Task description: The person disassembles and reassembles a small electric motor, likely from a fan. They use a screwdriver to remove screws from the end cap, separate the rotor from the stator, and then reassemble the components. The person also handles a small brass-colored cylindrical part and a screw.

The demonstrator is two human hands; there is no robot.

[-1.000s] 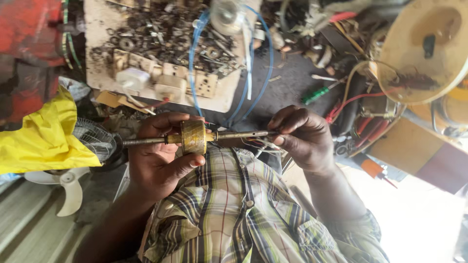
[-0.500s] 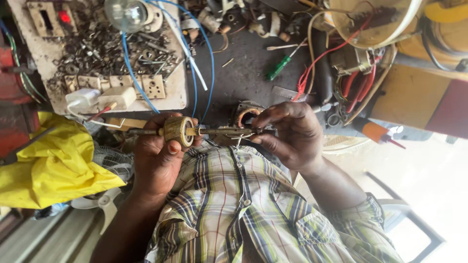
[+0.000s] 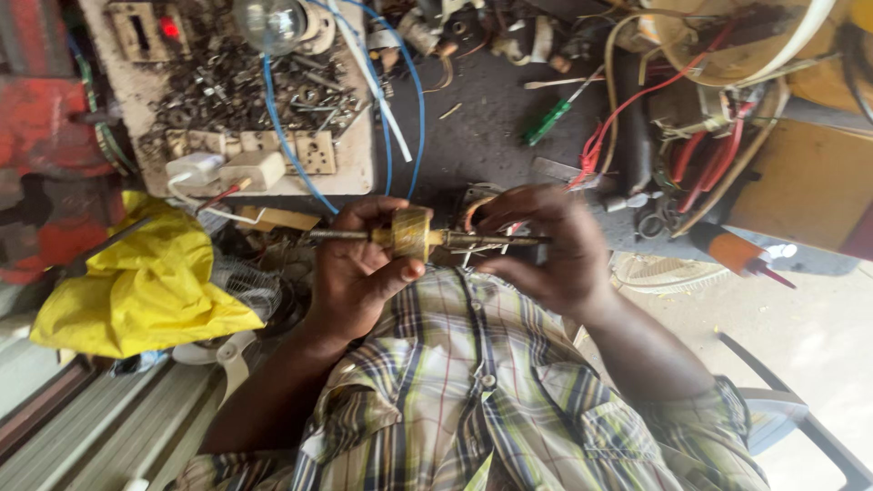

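**Rotor shaft held level between both hands above the workbench**

A small motor rotor (image 3: 411, 233), brass-coloured on a thin steel shaft, is held horizontally in front of the chest, over the near edge of the workbench (image 3: 491, 127). The left hand (image 3: 364, 273) is closed around the rotor body, thumb underneath and fingers curled over the top; the grip appears to steady the piece so the shaft stays level. The right hand (image 3: 546, 250) is curled about the shaft's right end, fingertips pinched on or just beside it; whether something small is also held there cannot be told, since the fingers hide it. The shaft's left end projects free past the left hand.

Surroundings: a pale board (image 3: 350, 164) strewn with screws and small metal parts lies toward the far left of the bench, with a clear light bulb (image 3: 271, 23) at its far edge and blue wires (image 3: 282, 136) looped across it. A green-handled screwdriver (image 3: 546, 123) lies near the bench's middle. Red wires (image 3: 637, 100) and a yellowish casing (image 3: 818, 182) crowd the right side. A yellow cloth (image 3: 145, 291) lies at the left, just beside the left forearm. The checked shirt (image 3: 473, 409) fills the foreground below the hands.
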